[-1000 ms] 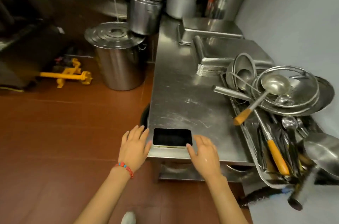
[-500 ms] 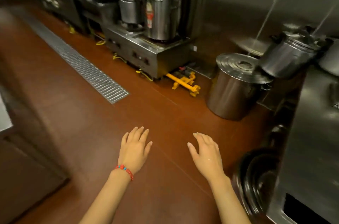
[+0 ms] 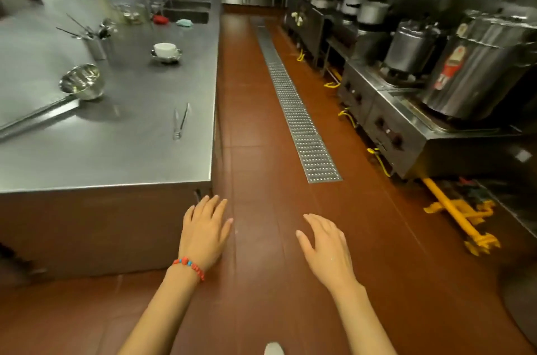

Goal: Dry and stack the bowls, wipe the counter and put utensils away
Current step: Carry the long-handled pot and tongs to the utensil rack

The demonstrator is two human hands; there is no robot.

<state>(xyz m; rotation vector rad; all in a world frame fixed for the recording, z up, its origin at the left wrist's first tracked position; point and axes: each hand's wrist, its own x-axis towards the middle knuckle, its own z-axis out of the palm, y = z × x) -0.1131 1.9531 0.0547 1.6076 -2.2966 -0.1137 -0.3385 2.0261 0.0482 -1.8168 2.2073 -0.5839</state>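
A long steel counter (image 3: 122, 157) fills the left of the view. On it stand a steel bowl (image 3: 82, 85), a white bowl (image 3: 165, 49) set in a steel bowl, metal tongs (image 3: 180, 120), and a utensil holder (image 3: 97, 40) with several utensils. A red cloth (image 3: 160, 19) and a teal cloth (image 3: 184, 23) lie by the sink (image 3: 189, 13). My left hand (image 3: 203, 231), with a red bead bracelet, hovers open in front of the counter's near corner. My right hand (image 3: 327, 247) is open over the floor. Both hold nothing.
A brown tiled aisle runs ahead with a metal drain grate (image 3: 293, 110). Stoves with large steel pots (image 3: 476, 64) line the right side. Yellow gas fittings (image 3: 462, 218) lie on the floor at the right. A raised steel shelf edge (image 3: 37, 117) crosses the counter's left.
The view has swung left, from the dish table with the phone, past the stoves, to the long counter. My hands keep the same open pose in front of me.
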